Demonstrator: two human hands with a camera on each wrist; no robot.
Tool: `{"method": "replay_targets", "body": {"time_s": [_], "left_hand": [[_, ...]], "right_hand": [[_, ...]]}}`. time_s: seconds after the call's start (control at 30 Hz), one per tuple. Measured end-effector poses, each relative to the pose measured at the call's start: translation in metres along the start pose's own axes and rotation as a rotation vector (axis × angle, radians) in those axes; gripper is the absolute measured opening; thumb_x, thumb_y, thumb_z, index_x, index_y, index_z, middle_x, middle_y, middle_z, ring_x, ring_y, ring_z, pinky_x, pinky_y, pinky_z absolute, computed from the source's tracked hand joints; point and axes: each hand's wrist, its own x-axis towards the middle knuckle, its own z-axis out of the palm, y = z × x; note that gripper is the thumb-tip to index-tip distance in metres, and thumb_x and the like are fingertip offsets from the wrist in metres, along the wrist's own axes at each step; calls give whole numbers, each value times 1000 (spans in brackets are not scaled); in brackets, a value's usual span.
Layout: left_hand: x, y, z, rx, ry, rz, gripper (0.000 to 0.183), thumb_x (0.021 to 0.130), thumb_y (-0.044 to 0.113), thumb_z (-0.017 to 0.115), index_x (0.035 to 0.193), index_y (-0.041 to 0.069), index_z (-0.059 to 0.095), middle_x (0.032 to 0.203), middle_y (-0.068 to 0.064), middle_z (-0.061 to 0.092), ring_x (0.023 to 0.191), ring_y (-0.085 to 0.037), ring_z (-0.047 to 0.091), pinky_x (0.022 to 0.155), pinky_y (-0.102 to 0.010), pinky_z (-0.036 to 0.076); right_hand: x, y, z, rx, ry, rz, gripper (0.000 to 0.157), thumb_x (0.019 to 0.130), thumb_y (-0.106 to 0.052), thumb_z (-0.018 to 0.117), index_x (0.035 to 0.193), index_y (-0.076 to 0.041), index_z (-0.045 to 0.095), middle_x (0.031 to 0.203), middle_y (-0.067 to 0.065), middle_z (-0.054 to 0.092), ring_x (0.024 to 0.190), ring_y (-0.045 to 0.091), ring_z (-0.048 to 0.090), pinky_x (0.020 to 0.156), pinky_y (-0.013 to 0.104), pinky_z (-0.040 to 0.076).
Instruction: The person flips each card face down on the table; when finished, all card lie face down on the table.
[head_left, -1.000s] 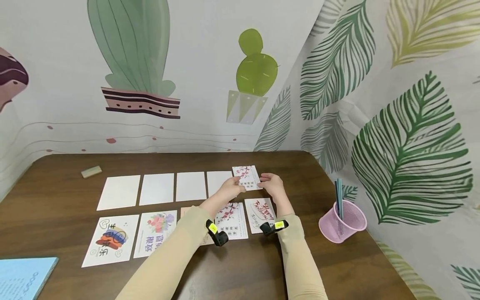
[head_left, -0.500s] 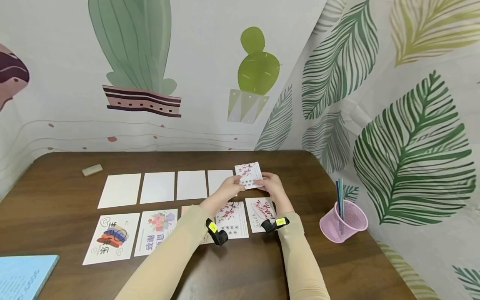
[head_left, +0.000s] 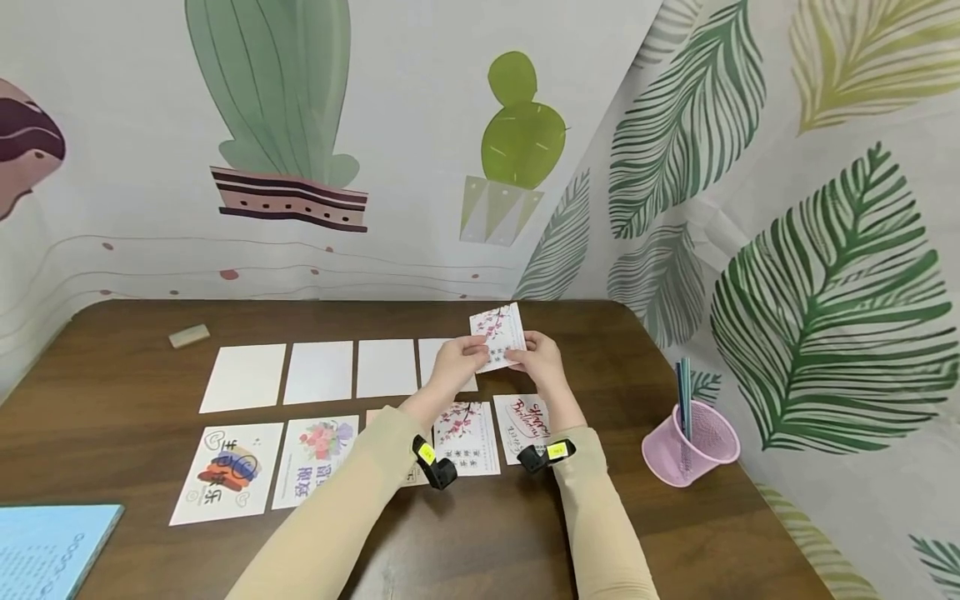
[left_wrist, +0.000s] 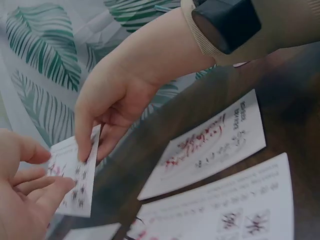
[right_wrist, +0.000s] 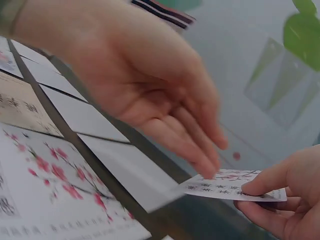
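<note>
A small white card with pink blossom branches and black characters [head_left: 497, 332] is raised off the table, tilted up. My right hand [head_left: 545, 363] pinches its right lower edge, thumb on the printed face and fingers behind, as the right wrist view shows. At the card's left edge is my left hand [head_left: 453, 367]; its fingers [right_wrist: 202, 160] reach the card's near corner with a gap between thumb and fingertips. Whether they touch it is hard to tell. Below lie a matching larger blossom card [head_left: 467, 442] and a red-lettered birthday card [head_left: 519, 423], partly behind my right wrist.
Several blank white cards [head_left: 243, 378] form the back row, with an eraser-like block [head_left: 189, 336] beyond them. In front lie a colourful lettered card [head_left: 225, 475] and a bouquet card [head_left: 315, 458]. A pink pen holder [head_left: 686, 450] stands right, a blue booklet [head_left: 56, 546] left.
The blossom card has risen from the back row's right end and tilted upright. My right hand has gone from its edge to pinching it; both hands have lifted slightly.
</note>
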Motion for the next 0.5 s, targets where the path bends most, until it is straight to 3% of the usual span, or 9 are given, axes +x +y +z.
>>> {"method": "replay_targets", "body": {"time_s": [0.27, 0.5], "left_hand": [[-2, 21, -5, 58, 110, 39, 56, 86, 31, 75, 129, 0, 61, 120, -18, 68, 115, -29, 64, 97, -39, 53], [0, 24, -13, -33, 136, 78, 51, 89, 29, 72, 127, -3, 62, 117, -19, 69, 111, -28, 67, 92, -38, 56]], "right_hand": [[-20, -26, 21, -52, -13, -150, 41, 83, 7, 65, 124, 6, 59, 112, 27, 67, 83, 16, 67, 77, 33, 61], [-27, -30, 30, -247, -85, -269, 44, 82, -13, 75, 123, -6, 62, 110, 13, 68, 99, 26, 67, 83, 33, 57]]}}
